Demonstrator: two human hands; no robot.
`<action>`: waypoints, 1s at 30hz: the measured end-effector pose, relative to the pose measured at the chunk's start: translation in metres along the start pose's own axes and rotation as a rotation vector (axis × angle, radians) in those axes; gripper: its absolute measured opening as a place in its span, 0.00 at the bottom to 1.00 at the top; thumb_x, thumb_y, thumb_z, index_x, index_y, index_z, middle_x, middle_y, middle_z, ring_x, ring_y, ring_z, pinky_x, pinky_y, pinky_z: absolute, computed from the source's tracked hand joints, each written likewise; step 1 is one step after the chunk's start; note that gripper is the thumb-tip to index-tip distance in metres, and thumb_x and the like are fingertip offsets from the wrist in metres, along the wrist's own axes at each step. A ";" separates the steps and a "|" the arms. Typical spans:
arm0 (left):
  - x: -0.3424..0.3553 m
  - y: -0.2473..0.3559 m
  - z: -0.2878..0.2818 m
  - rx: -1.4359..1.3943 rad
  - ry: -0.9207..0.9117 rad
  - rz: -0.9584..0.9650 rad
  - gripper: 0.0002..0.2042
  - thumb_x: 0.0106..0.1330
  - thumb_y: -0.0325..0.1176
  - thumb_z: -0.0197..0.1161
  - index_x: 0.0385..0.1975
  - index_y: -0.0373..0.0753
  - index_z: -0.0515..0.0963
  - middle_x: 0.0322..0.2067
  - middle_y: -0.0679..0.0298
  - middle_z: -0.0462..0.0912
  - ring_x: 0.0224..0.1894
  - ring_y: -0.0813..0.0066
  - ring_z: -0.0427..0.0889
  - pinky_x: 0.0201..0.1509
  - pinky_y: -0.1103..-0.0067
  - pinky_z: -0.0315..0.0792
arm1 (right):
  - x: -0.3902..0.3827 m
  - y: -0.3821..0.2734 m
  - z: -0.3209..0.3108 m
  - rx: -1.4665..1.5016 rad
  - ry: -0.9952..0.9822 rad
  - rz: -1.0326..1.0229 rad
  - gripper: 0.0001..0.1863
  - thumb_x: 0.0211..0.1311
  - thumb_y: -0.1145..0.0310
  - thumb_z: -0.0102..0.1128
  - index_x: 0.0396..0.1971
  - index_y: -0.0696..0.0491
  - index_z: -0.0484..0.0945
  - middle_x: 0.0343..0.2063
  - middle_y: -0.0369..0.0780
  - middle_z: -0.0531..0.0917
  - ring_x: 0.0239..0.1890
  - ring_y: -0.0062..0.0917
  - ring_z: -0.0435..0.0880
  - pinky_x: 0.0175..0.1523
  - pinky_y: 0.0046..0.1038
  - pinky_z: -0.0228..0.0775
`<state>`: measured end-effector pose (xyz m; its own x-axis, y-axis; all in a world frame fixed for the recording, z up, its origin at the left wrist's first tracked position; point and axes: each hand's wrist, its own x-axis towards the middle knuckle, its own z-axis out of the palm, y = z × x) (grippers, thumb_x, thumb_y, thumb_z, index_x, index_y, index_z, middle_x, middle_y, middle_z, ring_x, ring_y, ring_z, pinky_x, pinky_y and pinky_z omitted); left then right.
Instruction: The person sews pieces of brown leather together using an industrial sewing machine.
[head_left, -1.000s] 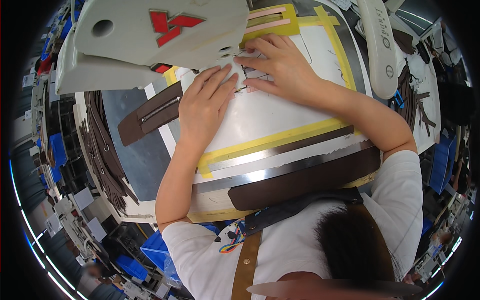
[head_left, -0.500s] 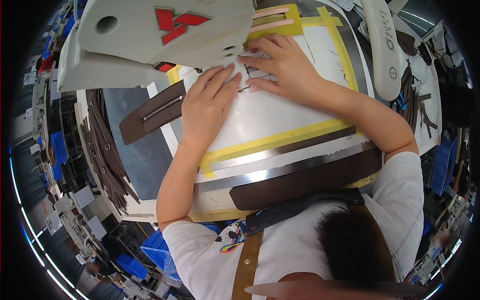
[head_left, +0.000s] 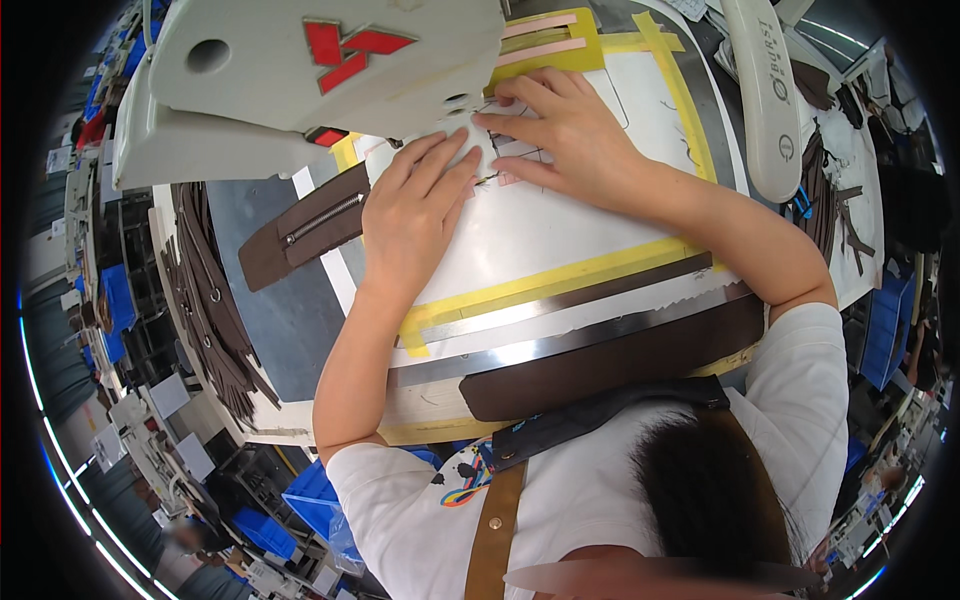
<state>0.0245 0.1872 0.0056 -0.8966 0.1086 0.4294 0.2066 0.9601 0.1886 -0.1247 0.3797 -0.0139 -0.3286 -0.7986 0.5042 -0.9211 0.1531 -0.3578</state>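
My left hand lies flat on the white sheet, fingers stretched toward the sewing machine's head. To its right, my right hand rests with thumb and fingers apart around a small piece with dark lines and pinkish edges. Fingertips of both hands nearly meet beside this piece and press down near it. Under the left hand's outer side runs a dark brown strip with a metal zipper. The machine's head hides the needle area, and the hands cover much of the small piece.
Yellow tape borders the sheet. A yellow-green template with pink strips lies beyond the right hand. Brown straps hang at the left edge. A dark brown panel lies in front of me. A pale machine arm stands right.
The sewing machine's head appears very slightly farther left and lower in the picture. Both hands keep their places on the sheet.
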 end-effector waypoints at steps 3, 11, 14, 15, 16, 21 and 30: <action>0.001 0.000 0.000 -0.002 0.002 -0.001 0.15 0.63 0.28 0.73 0.50 0.44 0.89 0.57 0.68 0.88 0.58 0.64 0.84 0.59 0.72 0.80 | 0.001 -0.001 -0.001 -0.005 0.000 0.002 0.26 0.55 0.59 0.79 0.55 0.48 0.88 0.53 0.40 0.82 0.56 0.38 0.76 0.62 0.39 0.69; 0.004 -0.004 0.005 -0.108 0.033 -0.056 0.11 0.61 0.28 0.73 0.43 0.43 0.88 0.56 0.67 0.87 0.52 0.62 0.83 0.55 0.68 0.77 | 0.004 -0.002 -0.003 -0.012 -0.029 0.015 0.26 0.53 0.61 0.79 0.54 0.49 0.88 0.54 0.41 0.82 0.57 0.39 0.77 0.63 0.41 0.69; 0.004 -0.001 0.005 -0.115 0.018 -0.095 0.10 0.62 0.27 0.72 0.43 0.44 0.86 0.58 0.67 0.85 0.53 0.61 0.81 0.56 0.67 0.73 | 0.004 -0.002 -0.004 0.025 -0.040 0.023 0.26 0.52 0.61 0.79 0.54 0.50 0.88 0.54 0.41 0.82 0.57 0.39 0.77 0.64 0.42 0.69; 0.004 0.000 0.005 -0.101 -0.020 -0.085 0.11 0.64 0.26 0.70 0.45 0.43 0.85 0.60 0.67 0.85 0.55 0.59 0.80 0.57 0.67 0.72 | 0.004 -0.002 -0.004 0.022 -0.035 0.021 0.26 0.52 0.61 0.79 0.54 0.50 0.88 0.54 0.41 0.82 0.57 0.39 0.77 0.64 0.42 0.69; 0.004 0.001 0.004 -0.087 -0.057 -0.075 0.11 0.66 0.25 0.68 0.47 0.42 0.84 0.61 0.66 0.84 0.57 0.56 0.80 0.59 0.67 0.72 | 0.004 -0.002 -0.004 0.023 -0.039 0.023 0.26 0.52 0.62 0.79 0.53 0.50 0.88 0.54 0.41 0.82 0.57 0.40 0.77 0.64 0.42 0.69; 0.000 0.002 0.007 0.023 -0.101 -0.056 0.14 0.66 0.26 0.67 0.51 0.43 0.82 0.65 0.67 0.81 0.59 0.56 0.78 0.61 0.65 0.70 | 0.005 -0.002 -0.005 -0.010 -0.010 -0.014 0.25 0.53 0.58 0.78 0.51 0.50 0.87 0.53 0.39 0.80 0.55 0.38 0.76 0.63 0.41 0.69; -0.002 0.002 0.011 -0.040 -0.090 -0.096 0.13 0.67 0.25 0.65 0.50 0.43 0.81 0.66 0.67 0.80 0.59 0.55 0.77 0.64 0.64 0.67 | 0.006 -0.003 -0.007 -0.011 -0.053 0.005 0.26 0.52 0.57 0.78 0.52 0.51 0.87 0.53 0.39 0.80 0.57 0.37 0.76 0.65 0.40 0.67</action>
<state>0.0222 0.1917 -0.0047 -0.9441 0.0414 0.3270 0.1324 0.9562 0.2610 -0.1259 0.3785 -0.0042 -0.3220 -0.8276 0.4597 -0.9217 0.1633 -0.3518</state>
